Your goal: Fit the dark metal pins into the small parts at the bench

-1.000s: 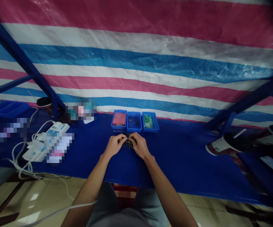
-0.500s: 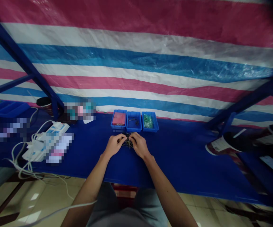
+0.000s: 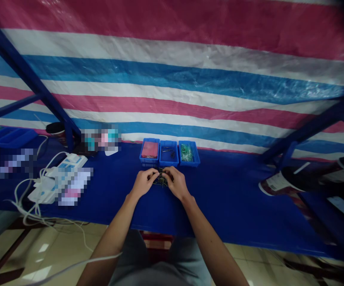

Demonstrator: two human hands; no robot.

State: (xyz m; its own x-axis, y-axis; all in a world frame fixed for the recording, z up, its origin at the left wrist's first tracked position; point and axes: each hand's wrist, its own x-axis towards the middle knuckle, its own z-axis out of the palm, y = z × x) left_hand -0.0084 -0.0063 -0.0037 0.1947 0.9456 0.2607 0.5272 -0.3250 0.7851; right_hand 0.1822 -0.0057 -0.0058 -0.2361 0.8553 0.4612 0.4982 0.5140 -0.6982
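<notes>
My left hand (image 3: 145, 181) and my right hand (image 3: 174, 181) face each other over the blue table, fingertips pinched close together. Between and below them lies a small pile of thin dark and gold-coloured pieces (image 3: 161, 181), like pins or clips; their exact kind is too small to tell. Whatever the fingertips hold is hidden. Just beyond the hands stand three blue bins in a row: the left bin (image 3: 149, 162) with pink-red flat pieces, the middle bin (image 3: 169, 162) with a few thin dark items, and the right bin (image 3: 196, 159) with green pieces in clear plastic.
A white power strip (image 3: 66, 172) with tangled white cables (image 3: 26, 210) lies to the left. Dark-lidded cups (image 3: 275, 183) stand on the right. Blue metal frame posts (image 3: 43, 91) rise on both sides, with a striped tarp (image 3: 172, 87) behind the blue table (image 3: 225, 206).
Almost nothing differs. My fingertips have shifted very slightly above the pile; both hands stay in the same place and pose.
</notes>
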